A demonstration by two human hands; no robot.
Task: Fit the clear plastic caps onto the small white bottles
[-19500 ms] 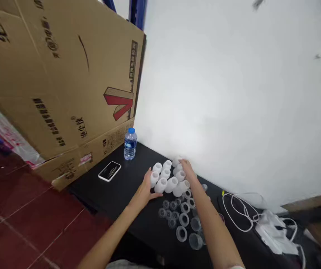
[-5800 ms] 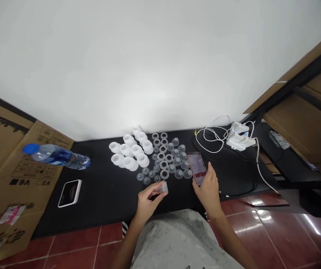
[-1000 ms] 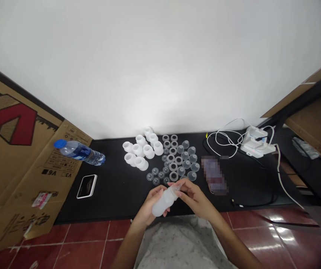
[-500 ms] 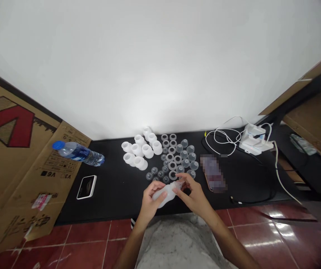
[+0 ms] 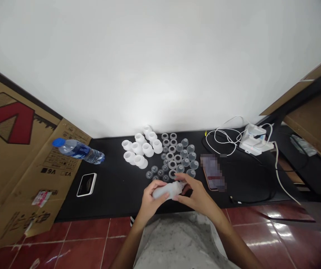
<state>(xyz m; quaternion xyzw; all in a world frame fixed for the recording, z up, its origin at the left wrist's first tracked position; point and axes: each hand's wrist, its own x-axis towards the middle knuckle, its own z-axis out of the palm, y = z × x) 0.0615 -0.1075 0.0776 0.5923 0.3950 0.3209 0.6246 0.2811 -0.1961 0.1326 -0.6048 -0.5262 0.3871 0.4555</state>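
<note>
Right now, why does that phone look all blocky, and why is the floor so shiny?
In the head view, the phone is partly hidden by blocky pixel blur, and the shiny red floor tiles show bright white glare.

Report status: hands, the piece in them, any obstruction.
Left hand gripping frosted plastic bottle. Right hand pinching its narrow end. Clear plastic caps just beyond, on black tabletop. No obstruction seen.

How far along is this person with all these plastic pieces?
Fairly early, it seems: no finished pile shows. In hand: a frosted plastic bottle, held by left hand and right hand. Still waiting: white plastic cups and clear caps on the black table.
</note>
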